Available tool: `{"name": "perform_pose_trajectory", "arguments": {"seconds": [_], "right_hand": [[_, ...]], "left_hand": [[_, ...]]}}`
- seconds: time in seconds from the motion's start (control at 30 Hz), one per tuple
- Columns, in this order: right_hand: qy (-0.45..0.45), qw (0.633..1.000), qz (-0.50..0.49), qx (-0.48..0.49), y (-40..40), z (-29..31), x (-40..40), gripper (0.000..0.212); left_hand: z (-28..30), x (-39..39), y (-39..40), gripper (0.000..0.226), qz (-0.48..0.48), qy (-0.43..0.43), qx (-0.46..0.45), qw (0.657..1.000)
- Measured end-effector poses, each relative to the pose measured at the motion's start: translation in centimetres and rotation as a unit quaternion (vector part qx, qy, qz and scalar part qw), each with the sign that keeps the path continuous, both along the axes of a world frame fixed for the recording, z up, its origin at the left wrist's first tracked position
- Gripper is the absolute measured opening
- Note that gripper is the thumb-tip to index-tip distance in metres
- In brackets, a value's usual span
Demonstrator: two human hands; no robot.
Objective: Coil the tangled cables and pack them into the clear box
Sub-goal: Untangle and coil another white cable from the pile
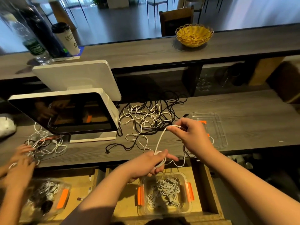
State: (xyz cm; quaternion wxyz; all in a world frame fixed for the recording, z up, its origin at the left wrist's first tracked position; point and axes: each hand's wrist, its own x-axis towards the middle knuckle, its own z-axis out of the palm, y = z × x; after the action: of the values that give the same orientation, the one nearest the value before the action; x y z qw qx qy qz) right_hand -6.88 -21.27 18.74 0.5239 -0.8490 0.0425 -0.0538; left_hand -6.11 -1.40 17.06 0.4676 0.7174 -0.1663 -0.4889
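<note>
Head view: a thin white cable (pixel 159 140) is being wound around the left hand (pixel 151 163), which is curled round several turns, while its upper run is pinched in the right hand (pixel 189 135) at one o'clock. Directly below, at six o'clock, a clear plastic box with orange latches (pixel 189 194) already holds several coiled white cables. At twelve o'clock a tangled heap of white and black cables (pixel 148 118) is left on the grey wooden counter (pixel 243 111), so roughly half the job is judged outstanding. A clear lid (pixel 215 127) lies at two o'clock.
</note>
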Motion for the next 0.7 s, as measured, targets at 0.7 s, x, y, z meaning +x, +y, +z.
{"name": "perform_pose_trajectory", "arguments": {"seconds": [0.7], "right_hand": [[0.176,0.970,0.062,0.156,3.0,-2.5,-5.7,0.014]], "left_hand": [[-0.2,-0.9,-0.5,0.051,0.531,0.233,-0.278,0.766]]}}
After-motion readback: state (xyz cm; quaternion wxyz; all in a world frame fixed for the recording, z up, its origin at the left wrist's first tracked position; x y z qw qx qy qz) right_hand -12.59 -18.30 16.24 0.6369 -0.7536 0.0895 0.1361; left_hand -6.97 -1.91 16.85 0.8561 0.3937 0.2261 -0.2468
